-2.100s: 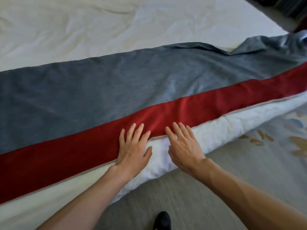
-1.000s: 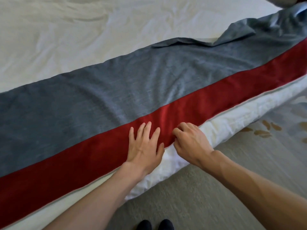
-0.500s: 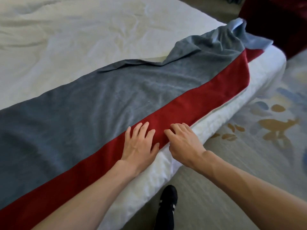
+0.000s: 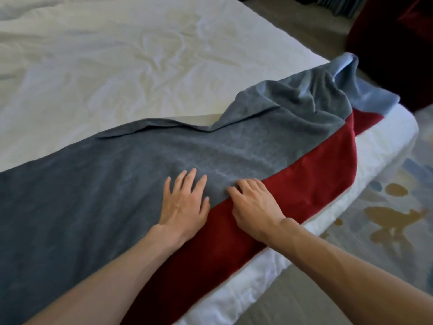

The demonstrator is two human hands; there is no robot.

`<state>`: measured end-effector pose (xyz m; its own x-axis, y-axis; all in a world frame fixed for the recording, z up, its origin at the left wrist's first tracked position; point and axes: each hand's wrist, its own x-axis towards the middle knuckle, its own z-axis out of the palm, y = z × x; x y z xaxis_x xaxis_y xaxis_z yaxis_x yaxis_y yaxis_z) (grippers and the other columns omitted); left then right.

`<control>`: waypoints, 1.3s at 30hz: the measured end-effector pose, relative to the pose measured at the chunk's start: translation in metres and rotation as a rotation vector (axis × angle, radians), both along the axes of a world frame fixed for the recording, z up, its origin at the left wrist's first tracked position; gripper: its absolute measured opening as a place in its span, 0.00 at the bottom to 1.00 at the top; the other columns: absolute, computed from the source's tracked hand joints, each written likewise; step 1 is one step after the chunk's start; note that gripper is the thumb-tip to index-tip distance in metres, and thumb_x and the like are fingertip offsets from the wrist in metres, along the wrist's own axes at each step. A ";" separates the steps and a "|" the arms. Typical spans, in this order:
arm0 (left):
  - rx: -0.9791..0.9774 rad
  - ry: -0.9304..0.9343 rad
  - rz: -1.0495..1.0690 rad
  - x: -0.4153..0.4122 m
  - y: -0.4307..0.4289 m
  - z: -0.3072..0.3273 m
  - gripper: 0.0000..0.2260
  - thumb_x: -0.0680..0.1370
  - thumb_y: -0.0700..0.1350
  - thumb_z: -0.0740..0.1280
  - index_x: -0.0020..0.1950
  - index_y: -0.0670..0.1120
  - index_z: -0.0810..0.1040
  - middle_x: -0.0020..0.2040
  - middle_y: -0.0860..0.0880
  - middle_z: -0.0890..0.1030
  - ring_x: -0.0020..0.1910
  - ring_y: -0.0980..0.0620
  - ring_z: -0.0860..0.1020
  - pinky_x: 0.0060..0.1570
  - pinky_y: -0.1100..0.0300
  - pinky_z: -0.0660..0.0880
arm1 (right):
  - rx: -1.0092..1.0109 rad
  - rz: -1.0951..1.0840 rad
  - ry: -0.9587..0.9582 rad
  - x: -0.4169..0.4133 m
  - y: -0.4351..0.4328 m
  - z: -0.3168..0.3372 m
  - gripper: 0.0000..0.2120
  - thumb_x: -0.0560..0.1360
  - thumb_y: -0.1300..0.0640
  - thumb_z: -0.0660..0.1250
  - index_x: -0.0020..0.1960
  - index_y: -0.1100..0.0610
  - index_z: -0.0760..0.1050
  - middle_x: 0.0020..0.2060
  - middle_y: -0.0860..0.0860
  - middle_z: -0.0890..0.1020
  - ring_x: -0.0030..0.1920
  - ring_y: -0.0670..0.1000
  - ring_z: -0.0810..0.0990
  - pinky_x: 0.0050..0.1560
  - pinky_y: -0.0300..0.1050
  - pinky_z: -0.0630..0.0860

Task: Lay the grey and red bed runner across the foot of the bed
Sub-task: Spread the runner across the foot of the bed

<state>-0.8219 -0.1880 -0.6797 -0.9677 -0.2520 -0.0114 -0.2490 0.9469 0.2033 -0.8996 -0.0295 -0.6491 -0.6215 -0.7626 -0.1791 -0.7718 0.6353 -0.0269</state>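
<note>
White duvet (image 4: 140, 55) carries the bed runner (image 4: 93, 184); left hand (image 4: 185, 202), flat, anchors it while right hand (image 4: 255, 205) pinches cloth, probably to pull out two-o'clock rumples.

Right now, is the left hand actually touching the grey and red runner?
Touching. The head view shows the left hand lying flat, fingers spread, on the grey part of the bed runner.

The bed runner (image 4: 140, 174) is grey with a red band along its near edge; the bedsheet (image 4: 117, 55) is white; the carpet (image 4: 386, 207) shows ochre and blue blotches.
</note>
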 end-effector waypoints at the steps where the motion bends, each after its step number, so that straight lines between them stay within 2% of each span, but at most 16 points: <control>1: -0.012 -0.011 0.006 -0.011 -0.001 0.000 0.24 0.77 0.51 0.60 0.73 0.47 0.65 0.74 0.44 0.63 0.73 0.45 0.59 0.70 0.41 0.56 | 0.004 0.020 0.006 -0.012 -0.002 0.000 0.16 0.73 0.55 0.58 0.60 0.56 0.71 0.57 0.55 0.75 0.60 0.57 0.71 0.68 0.50 0.61; 9: -0.060 -0.033 0.074 -0.104 -0.017 -0.005 0.23 0.80 0.47 0.56 0.75 0.50 0.58 0.76 0.45 0.56 0.74 0.45 0.54 0.71 0.42 0.52 | 0.010 0.137 0.067 -0.120 -0.031 -0.003 0.20 0.74 0.57 0.59 0.66 0.57 0.66 0.63 0.56 0.70 0.66 0.58 0.66 0.72 0.51 0.55; 12: -0.053 -0.021 0.119 -0.137 -0.025 -0.004 0.21 0.80 0.44 0.58 0.73 0.50 0.62 0.75 0.45 0.60 0.73 0.44 0.56 0.71 0.43 0.53 | -0.015 0.165 0.060 -0.161 -0.043 -0.006 0.26 0.75 0.59 0.60 0.72 0.59 0.60 0.72 0.61 0.61 0.73 0.58 0.56 0.74 0.52 0.49; 14: -0.058 -0.026 0.153 -0.157 -0.029 -0.003 0.20 0.80 0.44 0.59 0.72 0.50 0.65 0.73 0.45 0.64 0.71 0.44 0.60 0.70 0.43 0.55 | -0.057 0.193 0.056 -0.186 -0.049 -0.006 0.30 0.76 0.61 0.60 0.75 0.59 0.53 0.75 0.60 0.54 0.75 0.57 0.51 0.74 0.52 0.47; 17: -0.071 -0.022 0.190 -0.180 -0.033 -0.002 0.18 0.79 0.46 0.61 0.69 0.49 0.69 0.70 0.45 0.68 0.69 0.43 0.63 0.67 0.45 0.56 | -0.080 0.261 0.089 -0.228 -0.058 -0.004 0.34 0.75 0.63 0.62 0.76 0.58 0.50 0.76 0.58 0.51 0.76 0.57 0.48 0.74 0.53 0.46; 19: -0.072 -0.035 0.220 -0.193 -0.035 -0.003 0.17 0.78 0.47 0.62 0.67 0.48 0.70 0.67 0.46 0.71 0.69 0.44 0.64 0.66 0.46 0.56 | -0.008 0.325 0.111 -0.257 -0.065 -0.002 0.35 0.73 0.62 0.66 0.74 0.56 0.53 0.75 0.58 0.53 0.75 0.60 0.47 0.73 0.58 0.47; 21: -0.088 -0.068 0.236 -0.203 -0.037 -0.005 0.16 0.78 0.49 0.62 0.64 0.48 0.71 0.65 0.48 0.73 0.69 0.45 0.64 0.65 0.45 0.55 | 0.036 0.340 0.102 -0.285 -0.075 -0.001 0.29 0.74 0.60 0.66 0.72 0.54 0.59 0.73 0.57 0.60 0.75 0.60 0.49 0.72 0.61 0.47; 23: -0.087 -0.055 0.239 -0.212 -0.038 -0.006 0.14 0.77 0.50 0.64 0.60 0.46 0.75 0.62 0.47 0.75 0.68 0.44 0.66 0.65 0.44 0.57 | 0.047 0.316 0.053 -0.306 -0.086 -0.002 0.23 0.75 0.57 0.65 0.68 0.53 0.65 0.67 0.56 0.69 0.73 0.59 0.55 0.71 0.62 0.47; 26: -0.073 0.055 0.258 -0.220 -0.038 -0.008 0.08 0.76 0.45 0.68 0.52 0.43 0.80 0.55 0.45 0.80 0.62 0.42 0.73 0.63 0.41 0.63 | 0.051 0.256 -0.104 -0.323 -0.101 -0.006 0.16 0.74 0.58 0.64 0.61 0.52 0.72 0.54 0.54 0.77 0.61 0.58 0.69 0.69 0.61 0.50; 30: -0.039 0.182 0.282 -0.225 -0.042 -0.008 0.04 0.75 0.42 0.68 0.46 0.43 0.81 0.46 0.47 0.82 0.51 0.44 0.78 0.58 0.42 0.69 | -0.010 0.209 -0.193 -0.334 -0.111 -0.011 0.08 0.72 0.61 0.61 0.49 0.53 0.75 0.41 0.51 0.81 0.47 0.55 0.76 0.57 0.51 0.60; 32: -0.007 0.226 0.280 -0.232 -0.049 -0.007 0.04 0.76 0.42 0.67 0.46 0.43 0.81 0.42 0.47 0.82 0.45 0.44 0.79 0.53 0.45 0.72 | -0.104 0.197 -0.183 -0.339 -0.115 -0.012 0.08 0.72 0.62 0.61 0.49 0.53 0.74 0.40 0.51 0.81 0.44 0.55 0.76 0.53 0.49 0.60; 34: 0.048 0.260 0.302 -0.245 -0.057 -0.005 0.05 0.77 0.41 0.66 0.49 0.42 0.80 0.43 0.46 0.81 0.42 0.44 0.79 0.49 0.46 0.72 | -0.161 0.196 -0.148 -0.348 -0.121 -0.010 0.13 0.70 0.65 0.61 0.51 0.54 0.73 0.42 0.51 0.80 0.45 0.56 0.76 0.53 0.50 0.61; 37: 0.084 0.292 0.346 -0.268 -0.071 -0.005 0.07 0.78 0.38 0.64 0.54 0.43 0.78 0.47 0.45 0.79 0.42 0.44 0.77 0.49 0.50 0.70 | -0.223 0.171 -0.084 -0.364 -0.133 -0.005 0.19 0.69 0.67 0.62 0.58 0.54 0.72 0.45 0.52 0.78 0.47 0.56 0.76 0.54 0.52 0.62; 39: 0.079 0.250 0.361 -0.283 -0.080 -0.006 0.11 0.76 0.35 0.64 0.57 0.44 0.77 0.51 0.45 0.77 0.46 0.45 0.75 0.52 0.52 0.67 | -0.226 0.169 -0.023 -0.375 -0.137 -0.006 0.19 0.72 0.65 0.63 0.61 0.54 0.70 0.47 0.53 0.78 0.48 0.56 0.75 0.56 0.52 0.62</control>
<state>-1.1052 -0.2683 -0.6860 -0.7935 -0.5817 0.1789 -0.4946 0.7876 0.3675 -1.2746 -0.1665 -0.6553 -0.4795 -0.8776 -0.0050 -0.8640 0.4730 -0.1724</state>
